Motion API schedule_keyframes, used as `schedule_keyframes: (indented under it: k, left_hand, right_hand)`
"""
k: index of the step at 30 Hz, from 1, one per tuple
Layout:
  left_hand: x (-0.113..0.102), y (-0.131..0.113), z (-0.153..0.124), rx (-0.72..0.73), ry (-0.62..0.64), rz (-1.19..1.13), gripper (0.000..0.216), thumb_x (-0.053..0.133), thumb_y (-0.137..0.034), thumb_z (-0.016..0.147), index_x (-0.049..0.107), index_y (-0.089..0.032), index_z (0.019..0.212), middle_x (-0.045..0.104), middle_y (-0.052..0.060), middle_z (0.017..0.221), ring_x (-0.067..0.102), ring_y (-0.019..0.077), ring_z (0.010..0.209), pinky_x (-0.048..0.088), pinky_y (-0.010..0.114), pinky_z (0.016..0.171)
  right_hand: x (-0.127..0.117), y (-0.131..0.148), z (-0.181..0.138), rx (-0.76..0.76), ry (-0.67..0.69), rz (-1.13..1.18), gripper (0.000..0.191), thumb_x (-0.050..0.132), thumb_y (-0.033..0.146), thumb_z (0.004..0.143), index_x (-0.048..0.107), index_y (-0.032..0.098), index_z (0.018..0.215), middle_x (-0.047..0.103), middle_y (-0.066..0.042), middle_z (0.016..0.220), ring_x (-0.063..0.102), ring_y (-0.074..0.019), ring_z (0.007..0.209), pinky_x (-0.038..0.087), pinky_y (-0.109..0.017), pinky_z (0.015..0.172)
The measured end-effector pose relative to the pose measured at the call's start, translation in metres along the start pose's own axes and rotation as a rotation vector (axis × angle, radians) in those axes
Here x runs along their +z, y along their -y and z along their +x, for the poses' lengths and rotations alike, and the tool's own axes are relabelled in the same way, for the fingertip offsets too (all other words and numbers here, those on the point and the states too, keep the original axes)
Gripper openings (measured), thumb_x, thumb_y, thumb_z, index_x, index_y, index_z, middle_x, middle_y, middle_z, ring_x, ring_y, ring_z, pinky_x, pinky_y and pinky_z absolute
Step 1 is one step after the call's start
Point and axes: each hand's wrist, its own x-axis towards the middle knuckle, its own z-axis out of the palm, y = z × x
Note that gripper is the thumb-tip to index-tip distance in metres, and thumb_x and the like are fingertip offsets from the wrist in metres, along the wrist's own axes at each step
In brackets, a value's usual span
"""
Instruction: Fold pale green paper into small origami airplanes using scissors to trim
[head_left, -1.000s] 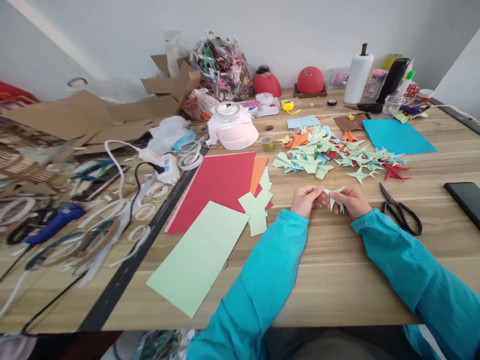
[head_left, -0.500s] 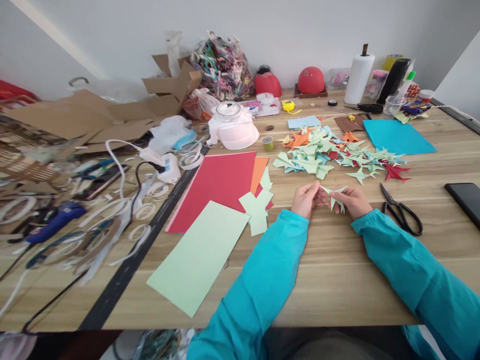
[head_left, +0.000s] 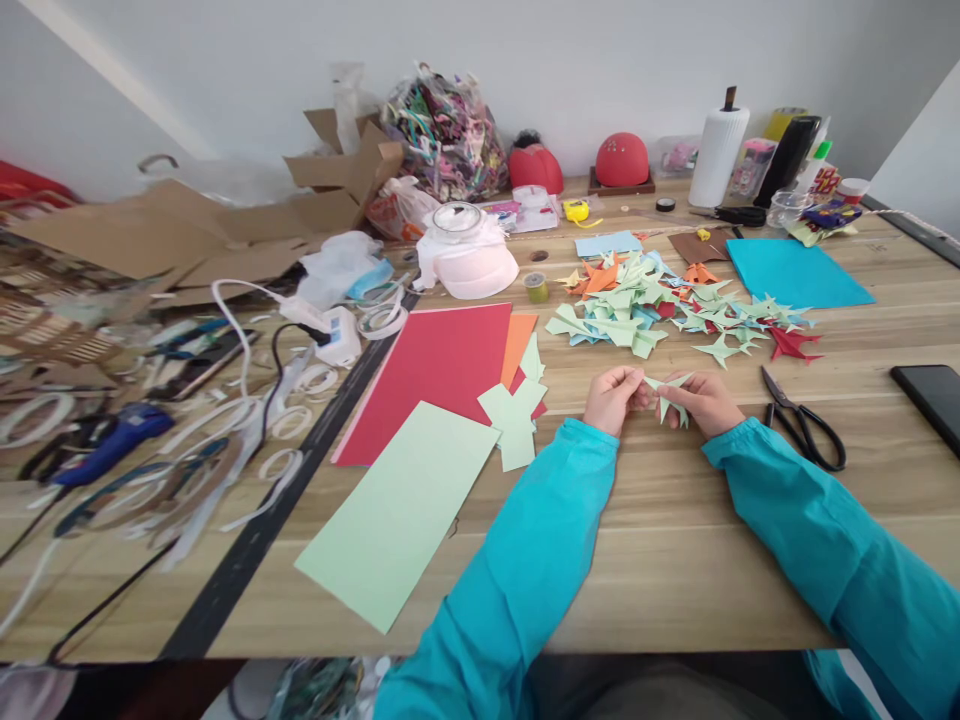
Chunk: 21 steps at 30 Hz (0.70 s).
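Observation:
Between my two hands, above the table, is a light green folded paper star [head_left: 674, 393] with pointed arms. My right hand [head_left: 709, 402] is closed on its right side, thumb on top. My left hand [head_left: 613, 398] pinches at the tip of its left point. Beyond them lies a pile of folded paper stars [head_left: 630, 300], mostly green, with some orange, blue and red. Left of my hands are green cross-shaped paper cutouts [head_left: 514, 422] and a long green paper sheet [head_left: 397, 515]. A pair of scissors [head_left: 804, 420] lies to the right of my right hand.
Red paper [head_left: 442, 370] lies left of the cutouts, turquoise paper [head_left: 799, 273] behind the pile. A phone [head_left: 928, 395] sits at the right edge. Cables, a blue glue gun [head_left: 116, 440] and cardboard [head_left: 135, 230] crowd the left side. A white bottle [head_left: 718, 158] stands at the back.
My left thumb and fingertips have shifted slightly at the paper star's left point. The star and my right hand stay almost in place.

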Motion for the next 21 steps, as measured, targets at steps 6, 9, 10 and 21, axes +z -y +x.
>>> schedule_keyframes:
  k: [6,9,10,21]
  left_hand:
    - [0.0006,-0.0019,-0.0003,-0.034,0.012,-0.035,0.037,0.072,-0.045,0.061,0.052,-0.014,0.058,0.051,-0.004,0.048,0.046,0.0061,0.041,0.035,0.021,0.043]
    - [-0.0002,-0.0014,0.0006,-0.047,0.016,-0.068,0.036,0.073,-0.043,0.061,0.051,-0.014,0.058,0.05,-0.004,0.048,0.046,0.0062,0.04,0.035,0.021,0.042]
    - [-0.0006,-0.0012,0.001,-0.053,0.016,-0.075,0.035,0.073,-0.042,0.061,0.051,-0.014,0.058,0.05,-0.004,0.048,0.046,0.0061,0.04,0.034,0.02,0.042]
    - [0.0013,-0.0014,0.0009,-0.039,-0.004,-0.059,0.038,0.074,-0.046,0.058,0.053,-0.014,0.058,0.053,-0.003,0.047,0.047,0.0066,0.039,0.033,0.02,0.04]
  right_hand:
    - [0.0018,0.0012,0.0016,-0.007,0.0,-0.011,0.037,0.071,0.051,0.064,0.062,0.015,0.063,0.064,-0.002,0.057,0.051,-0.0095,0.039,0.036,-0.023,0.039]
    - [0.0018,-0.0006,0.0018,-0.023,-0.007,-0.025,0.038,0.071,0.051,0.063,0.062,0.015,0.065,0.065,-0.002,0.058,0.051,-0.0092,0.039,0.035,-0.023,0.039]
    - [0.0018,-0.0012,0.0017,-0.029,-0.008,-0.034,0.038,0.07,0.052,0.064,0.062,0.015,0.065,0.065,-0.002,0.058,0.051,-0.0092,0.039,0.035,-0.023,0.039]
    - [0.0026,-0.0045,0.0004,-0.068,-0.034,-0.066,0.038,0.066,0.053,0.069,0.061,0.015,0.068,0.064,-0.003,0.058,0.051,-0.0099,0.04,0.034,-0.023,0.039]
